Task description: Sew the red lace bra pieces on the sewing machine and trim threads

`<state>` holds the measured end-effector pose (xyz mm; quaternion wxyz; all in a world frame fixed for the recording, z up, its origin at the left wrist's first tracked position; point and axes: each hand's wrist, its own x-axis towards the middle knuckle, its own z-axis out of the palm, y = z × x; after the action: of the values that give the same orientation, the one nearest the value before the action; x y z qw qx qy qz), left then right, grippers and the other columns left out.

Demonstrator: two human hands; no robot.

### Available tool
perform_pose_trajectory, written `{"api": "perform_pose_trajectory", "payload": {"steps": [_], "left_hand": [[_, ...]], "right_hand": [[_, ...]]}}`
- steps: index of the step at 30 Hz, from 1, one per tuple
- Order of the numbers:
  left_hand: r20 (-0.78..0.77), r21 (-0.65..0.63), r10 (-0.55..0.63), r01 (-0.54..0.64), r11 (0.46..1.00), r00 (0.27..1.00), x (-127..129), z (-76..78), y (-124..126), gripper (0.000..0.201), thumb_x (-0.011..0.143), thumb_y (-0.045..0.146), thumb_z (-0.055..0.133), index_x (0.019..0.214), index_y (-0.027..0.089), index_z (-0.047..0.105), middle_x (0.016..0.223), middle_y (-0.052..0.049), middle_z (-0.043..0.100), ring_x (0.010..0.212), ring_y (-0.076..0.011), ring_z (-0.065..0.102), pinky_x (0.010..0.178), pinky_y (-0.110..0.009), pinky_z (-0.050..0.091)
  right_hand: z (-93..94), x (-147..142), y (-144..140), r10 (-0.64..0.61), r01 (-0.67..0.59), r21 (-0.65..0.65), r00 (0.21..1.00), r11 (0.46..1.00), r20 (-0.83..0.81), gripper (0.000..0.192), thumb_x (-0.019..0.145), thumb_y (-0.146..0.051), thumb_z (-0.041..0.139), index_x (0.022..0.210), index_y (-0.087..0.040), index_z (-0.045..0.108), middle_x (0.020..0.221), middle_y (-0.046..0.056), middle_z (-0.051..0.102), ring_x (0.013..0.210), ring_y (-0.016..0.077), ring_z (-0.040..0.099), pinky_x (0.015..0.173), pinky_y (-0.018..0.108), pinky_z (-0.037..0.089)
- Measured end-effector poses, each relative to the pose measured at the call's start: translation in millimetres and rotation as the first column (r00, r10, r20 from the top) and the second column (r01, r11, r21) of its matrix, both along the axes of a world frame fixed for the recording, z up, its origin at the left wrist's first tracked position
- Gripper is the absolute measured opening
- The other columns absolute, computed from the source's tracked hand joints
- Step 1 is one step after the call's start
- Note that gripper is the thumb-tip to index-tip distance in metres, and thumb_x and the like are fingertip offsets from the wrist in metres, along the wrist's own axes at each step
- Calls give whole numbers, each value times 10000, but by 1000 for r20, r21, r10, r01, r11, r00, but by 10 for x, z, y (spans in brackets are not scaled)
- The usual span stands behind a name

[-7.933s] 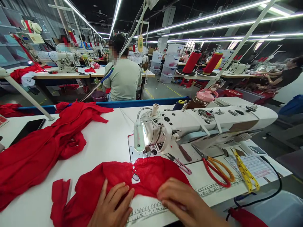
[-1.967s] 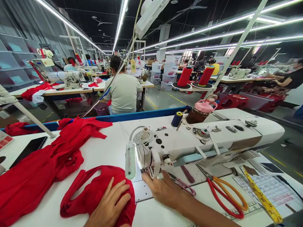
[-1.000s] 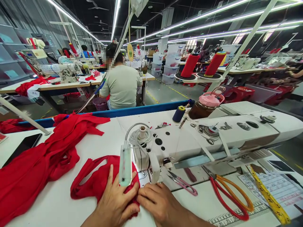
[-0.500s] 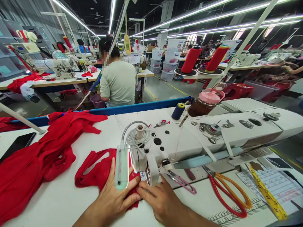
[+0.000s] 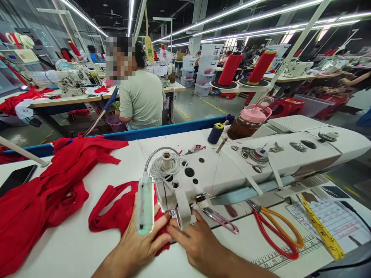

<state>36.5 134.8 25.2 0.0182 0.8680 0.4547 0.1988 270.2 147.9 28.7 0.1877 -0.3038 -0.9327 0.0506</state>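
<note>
A red fabric piece with a strap-like loop (image 5: 116,208) lies under the head of a white sewing machine (image 5: 226,173). My left hand (image 5: 142,239) rests flat on this fabric, fingers spread, partly hidden by a clear lamp strip (image 5: 145,206). By the needle area, my right hand (image 5: 197,239) has its fingers stretched apart, its fingertips at the fabric's right edge. The machine's front covers some of those fingers. Both hands' fingertips nearly meet below the machine head. The needle itself is hidden. Pink-handled thread snips (image 5: 222,222) lie just right of my right hand.
Larger red garments (image 5: 52,193) are heaped at left, near a black phone (image 5: 17,179). Orange-and-red scissors (image 5: 275,229), a yellow tape measure (image 5: 321,227) and a written sheet (image 5: 344,224) lie right. A pink-lidded jug (image 5: 249,119) stands behind the machine. A person (image 5: 142,96) sits ahead.
The camera view has shifted slightly, so the scene sits a little further left. Both hands keep nearly the same place on the fabric. The person ahead has turned their head.
</note>
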Motion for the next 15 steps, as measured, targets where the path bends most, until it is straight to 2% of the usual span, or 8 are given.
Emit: {"api": "perform_pose_trajectory", "payload": {"steps": [4, 8, 12, 15], "left_hand": [[-13, 19, -7, 7, 1000, 1000, -20, -38, 7, 314, 984, 412, 572, 1265, 293, 646, 1101, -45, 723, 1045, -251, 658, 1050, -472, 477], [-52, 43, -89, 91, 995, 995, -44, -14, 4, 222, 984, 333, 581, 1185, 334, 674, 1113, -9, 725, 1058, -248, 672, 1065, -520, 462], [-124, 92, -169, 181, 979, 978, -49, 74, -9, 284, 999, 255, 542, 1243, 364, 635, 1227, 13, 699, 1127, -241, 667, 1094, -557, 435], [-189, 119, -159, 184, 976, 969, -58, 72, -7, 288, 1013, 273, 508, 1266, 332, 632, 1283, -17, 683, 1163, -261, 654, 1067, -557, 466]], "right_hand": [[0, 3, 7, 10, -10, -23, 1000, 1000, 10, 535, 811, -42, 485, 1313, -199, 578, 1117, 101, 712, 912, 232, 605, 925, 384, 415], [-12, 13, 11, 42, -42, -28, 999, 999, -11, 548, 788, -44, 481, 1313, -179, 566, 1169, 114, 703, 969, 246, 614, 932, 405, 417], [1, 31, 3, 23, -25, -58, 999, 998, -40, 534, 773, -57, 501, 1285, -187, 582, 1161, 100, 719, 978, 250, 625, 941, 419, 407], [22, 32, 1, 29, -31, -63, 999, 998, -31, 536, 767, -59, 525, 1284, -187, 586, 1185, 97, 714, 986, 248, 629, 932, 410, 409]]}}
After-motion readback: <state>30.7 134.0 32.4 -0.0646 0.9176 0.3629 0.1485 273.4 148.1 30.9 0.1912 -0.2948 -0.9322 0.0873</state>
